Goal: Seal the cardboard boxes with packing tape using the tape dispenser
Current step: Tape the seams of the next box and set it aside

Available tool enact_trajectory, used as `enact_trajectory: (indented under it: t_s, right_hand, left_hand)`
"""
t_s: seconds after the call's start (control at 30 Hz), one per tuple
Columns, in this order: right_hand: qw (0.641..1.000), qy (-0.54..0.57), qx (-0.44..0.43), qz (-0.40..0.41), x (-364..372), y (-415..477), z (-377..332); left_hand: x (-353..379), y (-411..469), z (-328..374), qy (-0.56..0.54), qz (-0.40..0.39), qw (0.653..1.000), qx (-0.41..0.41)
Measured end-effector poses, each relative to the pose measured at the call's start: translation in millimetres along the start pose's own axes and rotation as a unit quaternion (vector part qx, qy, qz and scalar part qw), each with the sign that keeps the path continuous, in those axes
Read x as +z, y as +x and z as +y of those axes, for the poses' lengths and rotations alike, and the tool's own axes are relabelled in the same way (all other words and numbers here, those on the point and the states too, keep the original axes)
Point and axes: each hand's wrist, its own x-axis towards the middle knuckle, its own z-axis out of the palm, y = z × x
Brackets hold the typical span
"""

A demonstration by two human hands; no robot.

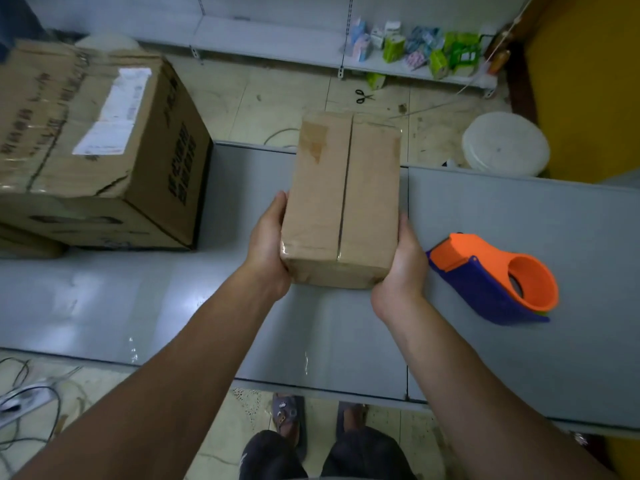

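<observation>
The left grip (pixel 268 237) and right grip (pixel 401 268) clasp the near end of the box (pixel 343 202) over the surface (pixel 173 306). The dispenser (pixel 495 278) lies just beside the right grip. I'd set the box flat, seam up, and pin it with the left grip before taping.

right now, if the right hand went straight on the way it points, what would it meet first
Nothing, as far as shown: the right hand, gripping the small cardboard box, points away along the box's right side over gray table. The tape dispenser lies off to its right, likely out of line.
</observation>
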Motion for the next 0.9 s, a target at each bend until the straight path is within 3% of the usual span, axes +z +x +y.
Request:
enact_trajectory:
  t_s: [0.17, 0.23, 0.3, 0.37, 0.47, 0.5, 0.53, 0.7, 0.77, 0.9]
  right_hand:
    - [0.996, -0.082, -0.035, 0.006, -1, -2, -9]
    - [0.983, -0.157, -0.094, 0.016, -7, -4, -14]
    - [0.951, -0.232, -0.206, 0.001, -21, -12, -20]
    - [0.866, -0.328, -0.367, -0.085, -36, -19, -22]
    - [0.653, -0.507, -0.521, -0.213, -52, -8, -13]
    - [0.618, -0.527, -0.537, -0.230, -54, -2, -9]
    - [0.603, -0.532, -0.545, -0.236, -54, 2, -5]
    - [0.606, -0.501, -0.578, -0.219, -49, 4, 3]
    - [0.622, -0.483, -0.576, -0.220, -48, 3, 6]
    - [0.672, -0.437, -0.560, -0.207, -43, -2, 14]
  left_hand:
    - [0, 4, -1, 0.050, 0.087, 0.994, 0.037]
    - [-4, 2, 1, 0.136, 0.106, 0.980, 0.099]
    - [-18, -5, 5, 0.203, 0.111, 0.949, 0.212]
    - [-37, -20, 9, 0.273, 0.042, 0.897, 0.344]
    - [-59, -21, 2, 0.505, -0.127, 0.735, 0.434]
    - [-62, -16, -3, 0.535, -0.158, 0.701, 0.444]
    - [-64, -11, -8, 0.534, -0.172, 0.697, 0.447]
    - [-64, 5, -21, 0.486, -0.175, 0.715, 0.472]
    - [-64, 6, -21, 0.484, -0.175, 0.714, 0.476]
    - [-59, 1, -28, 0.437, -0.171, 0.752, 0.462]
